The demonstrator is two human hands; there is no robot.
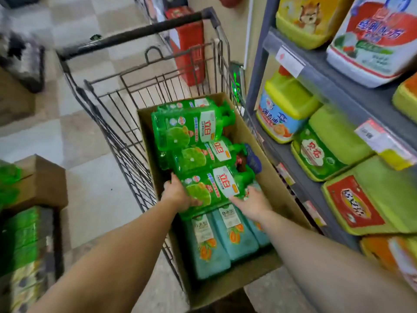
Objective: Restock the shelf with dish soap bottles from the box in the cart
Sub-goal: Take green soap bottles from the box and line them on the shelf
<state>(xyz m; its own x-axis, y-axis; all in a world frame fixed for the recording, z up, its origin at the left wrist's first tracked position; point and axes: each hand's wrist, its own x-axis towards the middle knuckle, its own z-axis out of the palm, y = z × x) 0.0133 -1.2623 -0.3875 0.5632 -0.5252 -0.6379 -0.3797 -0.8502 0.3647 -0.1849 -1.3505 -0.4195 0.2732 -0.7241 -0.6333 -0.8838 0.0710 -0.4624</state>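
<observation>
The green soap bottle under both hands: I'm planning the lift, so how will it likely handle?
The green soap bottle looks full, so probably heavy for its size. Its glossy plastic may be slippery, which fits the left hand and right hand holding opposite ends. It lies on the blue bottles in the box, so it may slide when nudged.

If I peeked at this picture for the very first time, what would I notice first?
Probably the bright green dish soap bottles piled in the cardboard box inside the wire cart. The left hand and right hand are both on the nearest green bottle, with teal bottles lying below it. On the right, a grey shelf holds big yellow jugs.
</observation>
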